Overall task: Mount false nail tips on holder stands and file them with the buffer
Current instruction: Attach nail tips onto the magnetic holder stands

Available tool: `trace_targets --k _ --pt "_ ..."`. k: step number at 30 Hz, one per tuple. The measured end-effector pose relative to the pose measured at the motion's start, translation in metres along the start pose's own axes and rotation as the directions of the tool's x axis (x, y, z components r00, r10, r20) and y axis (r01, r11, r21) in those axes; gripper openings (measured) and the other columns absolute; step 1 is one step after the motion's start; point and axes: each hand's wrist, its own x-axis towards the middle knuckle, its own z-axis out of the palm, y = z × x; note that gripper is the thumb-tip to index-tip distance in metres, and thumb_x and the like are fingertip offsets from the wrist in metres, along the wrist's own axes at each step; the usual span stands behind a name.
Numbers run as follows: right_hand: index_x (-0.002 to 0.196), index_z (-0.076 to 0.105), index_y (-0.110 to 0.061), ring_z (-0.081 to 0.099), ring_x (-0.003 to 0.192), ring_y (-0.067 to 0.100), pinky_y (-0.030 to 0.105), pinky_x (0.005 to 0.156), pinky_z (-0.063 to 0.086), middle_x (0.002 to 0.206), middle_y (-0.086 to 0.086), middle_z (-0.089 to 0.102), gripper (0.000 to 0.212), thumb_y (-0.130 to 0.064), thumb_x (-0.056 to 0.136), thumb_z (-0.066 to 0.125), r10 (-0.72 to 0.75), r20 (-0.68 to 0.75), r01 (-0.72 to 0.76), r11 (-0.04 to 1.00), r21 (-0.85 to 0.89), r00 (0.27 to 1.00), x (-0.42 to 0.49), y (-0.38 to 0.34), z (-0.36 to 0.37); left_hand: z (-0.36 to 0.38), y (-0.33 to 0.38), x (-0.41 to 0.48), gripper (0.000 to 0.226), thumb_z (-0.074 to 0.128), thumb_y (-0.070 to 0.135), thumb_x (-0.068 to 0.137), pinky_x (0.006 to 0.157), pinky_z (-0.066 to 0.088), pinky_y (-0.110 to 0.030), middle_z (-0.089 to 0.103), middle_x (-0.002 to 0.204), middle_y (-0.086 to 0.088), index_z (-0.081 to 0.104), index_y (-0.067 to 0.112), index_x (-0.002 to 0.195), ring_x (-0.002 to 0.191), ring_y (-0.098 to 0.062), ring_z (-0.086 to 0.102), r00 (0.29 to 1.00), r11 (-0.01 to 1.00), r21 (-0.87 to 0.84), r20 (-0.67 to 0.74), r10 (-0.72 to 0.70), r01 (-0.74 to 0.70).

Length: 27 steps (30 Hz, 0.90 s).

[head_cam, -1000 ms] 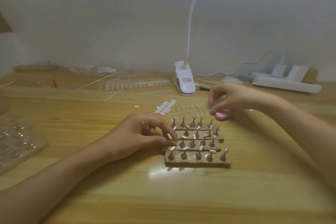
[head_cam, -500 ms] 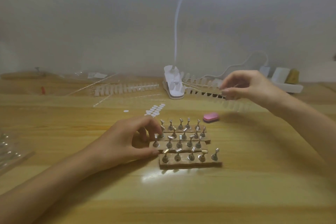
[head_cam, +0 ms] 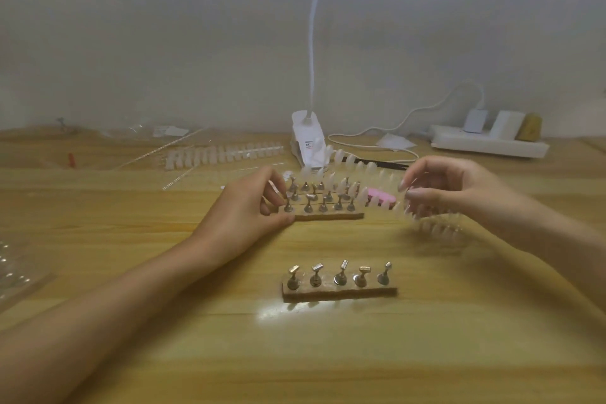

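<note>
left hand [head_cam: 249, 210] fingers grip the end of the far holder stands [head_cam: 323, 207], likely steadying them. right hand [head_cam: 455, 190] pinches the strip of nail tips [head_cam: 436, 228], ready for mounting, behind the near stand row [head_cam: 339, 285]. the pink buffer [head_cam: 382, 199] lies behind that row too.

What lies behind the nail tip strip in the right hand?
A pink buffer lies on the table behind the nail tip strip that the right hand holds. Tips cover parts of it, hiding its whole shape.
</note>
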Motion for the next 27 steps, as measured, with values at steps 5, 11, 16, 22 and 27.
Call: trace_targets --k 5,11,16,22,27 --pt "0.094 0.073 -0.016 0.069 0.071 0.016 0.022 0.070 0.055 0.082 0.007 0.075 0.021 -0.029 0.077 0.073 -0.091 -0.015 0.088 0.989 -0.122 0.996 0.007 -0.005 0.012 -0.005 0.002 0.002 0.039 0.076 0.012 0.082 0.068 0.041 -0.006 0.058 0.111 0.015 0.054 0.032 0.107 0.078 0.000 0.056 1.000 1.000 0.005 -0.013 -0.025 0.025" --pt "0.093 0.074 -0.016 0.067 0.072 0.018 0.027 0.073 0.051 0.077 0.006 0.074 0.008 -0.011 0.086 0.074 -0.182 -0.001 0.175 0.947 -0.270 0.983 0.014 -0.012 0.033 -0.012 0.016 -0.021 0.029 0.051 0.011 0.089 0.061 0.050 -0.020 0.074 0.105 0.000 0.058 0.020 0.115 0.094 -0.008 0.066 0.989 0.766 -0.625 0.101 -0.112 0.151" --pt "0.094 0.073 -0.014 0.064 0.069 0.008 0.034 0.076 0.048 0.075 0.003 0.073 0.011 -0.008 0.085 0.074 -0.231 -0.030 0.212 0.932 -0.292 0.972 0.010 -0.020 0.048 -0.001 0.016 -0.027 0.029 0.078 0.013 0.080 0.063 0.052 -0.020 0.075 0.091 0.001 0.065 0.019 0.105 0.080 -0.009 0.070 0.992 0.799 -0.589 0.078 -0.095 0.123" --pt "0.093 0.073 -0.020 0.062 0.071 0.009 0.030 0.073 0.048 0.074 -0.008 0.072 0.015 -0.012 0.081 0.078 -0.289 -0.097 0.244 0.914 -0.325 0.952 0.000 -0.021 0.060 0.003 0.013 -0.026 0.017 0.081 0.007 0.077 0.049 0.045 -0.019 0.064 0.070 0.005 0.072 0.020 0.084 0.058 -0.005 0.054 0.994 0.844 -0.529 -0.008 -0.109 0.088" --pt "0.097 0.072 -0.024 0.063 0.072 0.013 0.027 0.079 0.047 0.073 -0.007 0.074 0.020 -0.017 0.080 0.079 -0.279 -0.105 0.237 0.923 -0.302 0.954 -0.002 -0.024 0.059 0.000 0.016 -0.027 0.017 0.081 0.011 0.077 0.049 0.048 -0.021 0.067 0.070 0.003 0.072 0.024 0.083 0.060 -0.008 0.063 0.990 0.844 -0.519 0.021 -0.142 0.132"
